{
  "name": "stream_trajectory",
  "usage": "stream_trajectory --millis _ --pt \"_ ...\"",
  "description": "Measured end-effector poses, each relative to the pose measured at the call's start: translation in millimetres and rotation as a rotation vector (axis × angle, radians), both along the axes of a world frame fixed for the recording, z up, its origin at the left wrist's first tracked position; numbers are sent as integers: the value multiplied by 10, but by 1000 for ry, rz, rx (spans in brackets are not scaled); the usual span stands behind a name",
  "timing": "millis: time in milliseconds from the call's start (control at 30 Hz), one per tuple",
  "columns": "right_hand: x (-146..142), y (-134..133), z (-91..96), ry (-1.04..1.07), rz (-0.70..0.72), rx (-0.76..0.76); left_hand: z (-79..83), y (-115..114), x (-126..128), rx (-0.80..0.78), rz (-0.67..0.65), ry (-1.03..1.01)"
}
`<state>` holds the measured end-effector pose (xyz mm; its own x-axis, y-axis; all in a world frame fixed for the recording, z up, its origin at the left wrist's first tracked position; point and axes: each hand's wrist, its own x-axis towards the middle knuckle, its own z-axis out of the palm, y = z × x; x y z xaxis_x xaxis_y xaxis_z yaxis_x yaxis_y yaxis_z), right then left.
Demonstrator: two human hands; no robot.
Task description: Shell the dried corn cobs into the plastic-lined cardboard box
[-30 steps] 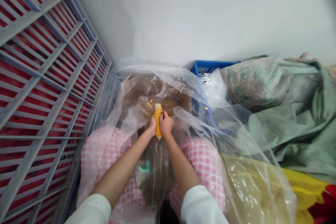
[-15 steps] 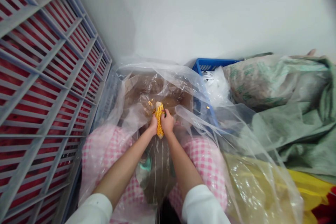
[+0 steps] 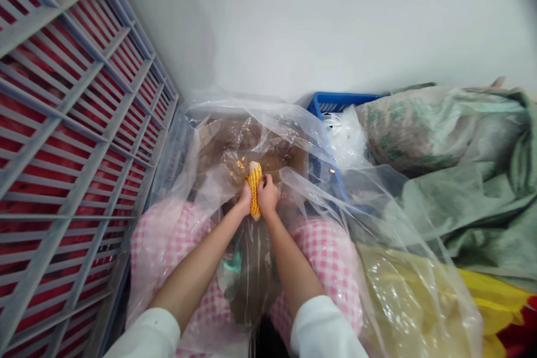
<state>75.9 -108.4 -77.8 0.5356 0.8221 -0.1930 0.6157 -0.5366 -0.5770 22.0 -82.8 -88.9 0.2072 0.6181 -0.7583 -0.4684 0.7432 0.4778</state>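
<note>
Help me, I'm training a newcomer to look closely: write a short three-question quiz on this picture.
1. The left hand and the right hand both touch the corn cob. What colour are most of its visible kernels? A) purple B) yellow C) green
2. True or false: the blue basket is to the right of the corn cob.
3. Fill in: the checked fabric on the legs is white and ____.

Key: 1. B; 2. True; 3. pink
</note>
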Motion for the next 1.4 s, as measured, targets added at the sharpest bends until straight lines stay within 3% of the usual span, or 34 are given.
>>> stream_trajectory --millis 267,433,567,700,833,933,1033,1133,1400 --pt "-15 -31 59 16 2 11 12 -14 -18 -11 -37 25" --pt "-61 -77 207 49 -7 31 126 -48 -72 -43 -74 64" --pt "-75 -63 396 104 -49 38 329 -36 -95 -47 -109 85" --pt "20 6 708 280 -28 143 657 55 -122 -6 -130 104" --pt "265 43 1052 275 78 174 1018 175 -231 77 -218 136" --pt "448 32 1232 210 221 302 1199 219 -339 165 -302 191" --pt "526 21 1332 229 314 413 1288 213 -399 167 -348 172" --pt "514 30 1381 170 399 400 1347 185 -387 145 -414 129" --pt "484 120 1402 70 397 380 1480 155 -290 139 -467 166"
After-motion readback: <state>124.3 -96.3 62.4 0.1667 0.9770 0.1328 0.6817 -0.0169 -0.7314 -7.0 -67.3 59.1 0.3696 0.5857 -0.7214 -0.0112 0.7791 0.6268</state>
